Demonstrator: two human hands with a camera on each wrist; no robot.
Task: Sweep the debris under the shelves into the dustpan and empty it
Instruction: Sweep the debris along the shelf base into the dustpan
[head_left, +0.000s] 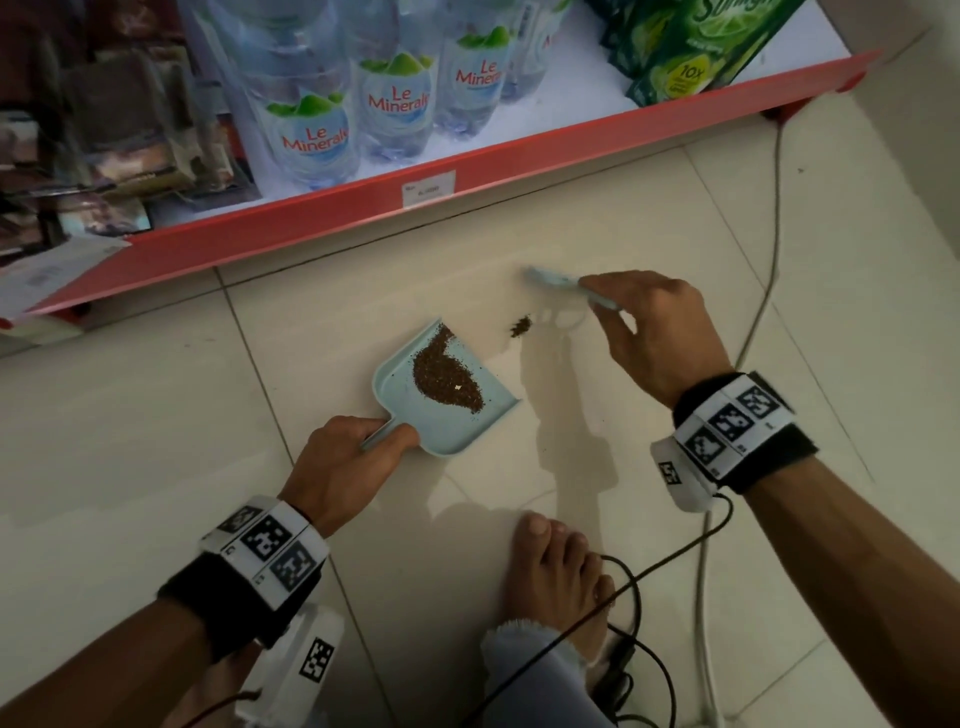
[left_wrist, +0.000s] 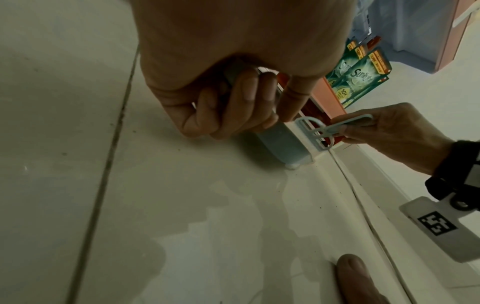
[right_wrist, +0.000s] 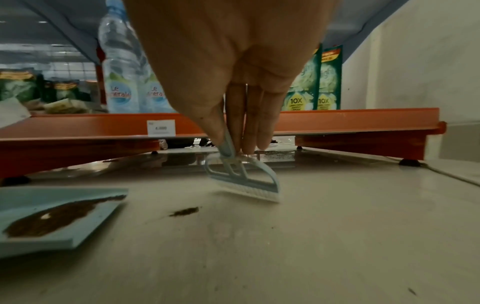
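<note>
A pale blue dustpan (head_left: 493, 415) lies flat on the tiled floor with a heap of brown debris (head_left: 447, 374) in it. My left hand (head_left: 358, 457) grips its handle (left_wrist: 280, 139) at the near left corner. A small clump of debris (head_left: 520, 326) (right_wrist: 185, 211) lies on the floor just right of the pan's mouth. My right hand (head_left: 654, 332) pinches the thin handle of a small pale blue brush (right_wrist: 244, 181). Its white bristles sit at floor level beyond the clump, toward the shelf. More dark grit (right_wrist: 278, 156) shows under the shelf.
A red bottom shelf (head_left: 332, 223) runs across the far side, carrying water bottles (head_left: 311, 140) and green pouches (head_left: 691, 47). A white cable (head_left: 769, 291) trails along the right. My bare foot (head_left: 556, 577) and black cords (head_left: 654, 571) lie close behind the pan.
</note>
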